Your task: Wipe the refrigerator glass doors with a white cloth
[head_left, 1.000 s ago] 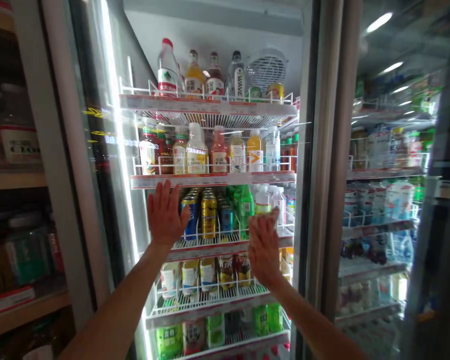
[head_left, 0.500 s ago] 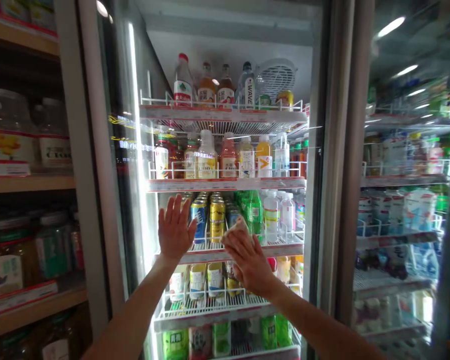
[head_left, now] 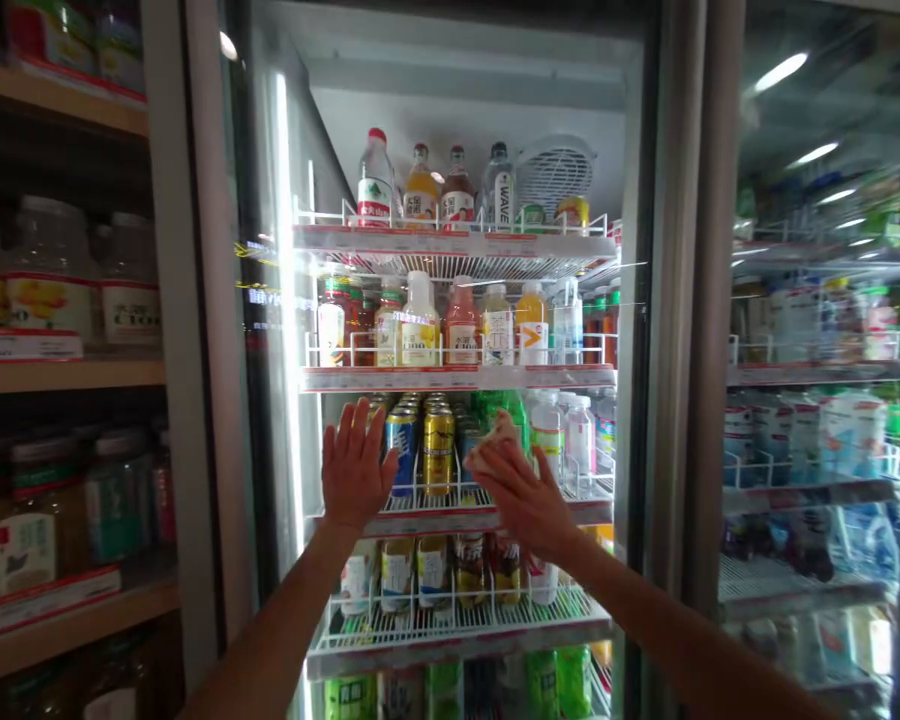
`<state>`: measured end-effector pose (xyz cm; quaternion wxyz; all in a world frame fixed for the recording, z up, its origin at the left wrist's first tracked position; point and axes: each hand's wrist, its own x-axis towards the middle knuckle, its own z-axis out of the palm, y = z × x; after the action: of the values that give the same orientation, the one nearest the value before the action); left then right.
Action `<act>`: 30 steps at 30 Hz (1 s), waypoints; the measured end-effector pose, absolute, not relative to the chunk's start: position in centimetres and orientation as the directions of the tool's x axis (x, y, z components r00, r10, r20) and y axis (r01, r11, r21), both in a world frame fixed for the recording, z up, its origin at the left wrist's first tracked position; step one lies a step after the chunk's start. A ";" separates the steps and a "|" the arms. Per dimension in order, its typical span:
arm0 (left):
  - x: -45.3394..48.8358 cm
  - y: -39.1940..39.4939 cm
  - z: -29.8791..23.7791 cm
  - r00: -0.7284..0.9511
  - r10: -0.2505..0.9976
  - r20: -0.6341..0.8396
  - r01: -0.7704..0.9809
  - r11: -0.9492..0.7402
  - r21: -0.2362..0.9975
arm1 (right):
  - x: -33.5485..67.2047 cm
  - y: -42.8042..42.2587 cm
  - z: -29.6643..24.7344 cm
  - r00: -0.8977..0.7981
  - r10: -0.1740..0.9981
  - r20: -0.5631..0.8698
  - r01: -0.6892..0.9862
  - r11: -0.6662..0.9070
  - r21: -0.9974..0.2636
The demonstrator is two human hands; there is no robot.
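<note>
My left hand (head_left: 356, 470) is spread flat with its palm toward the glass door (head_left: 581, 85) of a lit drinks cooler, and it holds nothing. Under the fingers of my right hand (head_left: 529, 505) is a pale, crumpled cloth (head_left: 497, 435), pressed toward the same pane. Whether either palm fully touches the glass, I cannot tell. Seen through the door between my hands are a gold can (head_left: 439, 450) and a blue can (head_left: 401, 452). My right hand and the cloth partly cover green bottles (head_left: 521, 412) behind them.
Wire shelves of bottles and cans fill the cooler, including an orange-juice bottle (head_left: 532, 322). A metal door frame (head_left: 686, 330) stands on the right, beside another glass-fronted cooler. At left, a wooden shelf (head_left: 67, 375) carries jars and bottles.
My right hand and the cloth have moved up and to the right across the door. My left hand stays at about the same place. The view has shifted slightly.
</note>
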<state>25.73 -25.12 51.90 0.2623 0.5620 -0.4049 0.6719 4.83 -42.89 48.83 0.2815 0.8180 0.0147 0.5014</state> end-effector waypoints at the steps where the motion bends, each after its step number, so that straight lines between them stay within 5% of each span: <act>1: 25.7 -25.1 51.9 -0.231 -0.101 0.968 -0.807 -0.536 -0.249 | 4.2 -43.9 49.2 0.441 0.262 0.858 -0.319 -0.848 0.423; 5: 25.7 -25.2 51.9 -0.228 -0.100 0.968 -0.806 -0.538 -0.246 | 2.6 -47.8 52.3 -0.028 0.010 1.000 -0.539 -0.843 -0.007; 7: 25.7 -25.2 51.9 -0.230 -0.096 0.968 -0.808 -0.536 -0.245 | 3.2 -47.5 52.9 -0.129 -0.025 0.991 -0.516 -0.852 -0.089; 13: 25.8 -25.1 51.9 -0.218 -0.095 0.971 -0.815 -0.530 -0.235 | 5.5 -43.5 50.5 0.329 0.230 0.916 -0.344 -0.874 0.343; 19: 25.9 -25.2 51.8 -0.203 -0.099 0.974 -0.827 -0.515 -0.224 | 3.0 -48.1 52.4 -0.176 0.011 0.984 -0.528 -0.845 -0.085; 21: 25.9 -25.2 51.8 -0.200 -0.096 0.975 -0.834 -0.506 -0.221 | 3.4 -47.4 52.1 -0.137 0.041 0.990 -0.485 -0.874 -0.031; 24: 25.9 -25.2 51.8 -0.205 -0.091 0.974 -0.839 -0.496 -0.223 | 4.7 -45.0 50.6 0.166 0.202 0.965 -0.367 -0.896 0.251; 26: 25.9 -25.1 51.9 -0.208 -0.093 0.974 -0.838 -0.496 -0.226 | 4.8 -44.8 50.0 0.254 0.246 0.935 -0.348 -0.879 0.326; 30: 25.8 -25.2 51.9 -0.224 -0.099 0.970 -0.822 -0.515 -0.243 | 3.1 -48.2 51.3 -0.050 0.137 0.989 -0.520 -0.849 0.091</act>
<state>25.82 -25.15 51.88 0.2718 0.5604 -0.4109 0.6658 3.10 -48.16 51.34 0.2313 0.6492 -0.1475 0.7094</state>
